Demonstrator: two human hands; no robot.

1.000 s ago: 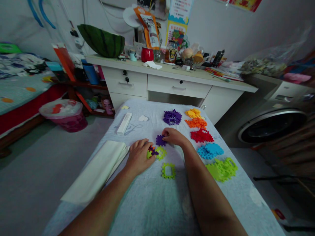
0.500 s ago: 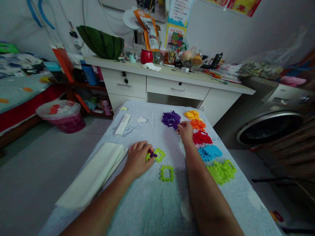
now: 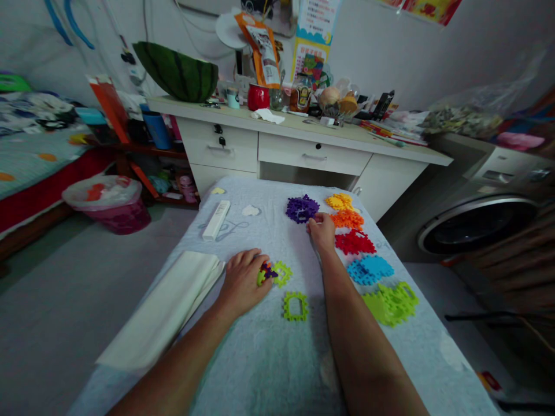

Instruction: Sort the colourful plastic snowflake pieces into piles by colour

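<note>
My left hand (image 3: 244, 275) is low over the cloth, its thumb and fingers around a small cluster of joined purple, orange and green interlocking plastic pieces (image 3: 267, 271). A green frame piece (image 3: 283, 274) touches the cluster's right side. Closer to me lies a loose green square frame piece (image 3: 295, 306). My right hand (image 3: 322, 232) is at the front right edge of a pile of purple interlocking pieces (image 3: 300, 208). Its fingers are pinched together; whatever is between them is hidden.
Yellow (image 3: 339, 201), orange (image 3: 347, 219), red (image 3: 355, 242), blue (image 3: 370, 269) and green piles (image 3: 392, 303) line the table's right side. A white box (image 3: 216, 221) and folded white cloth (image 3: 162, 309) lie left. A white desk (image 3: 312, 157) stands beyond the table.
My right hand has shifted slightly left and toward me, beside the purple pile. The left hand stays on the joined pieces.
</note>
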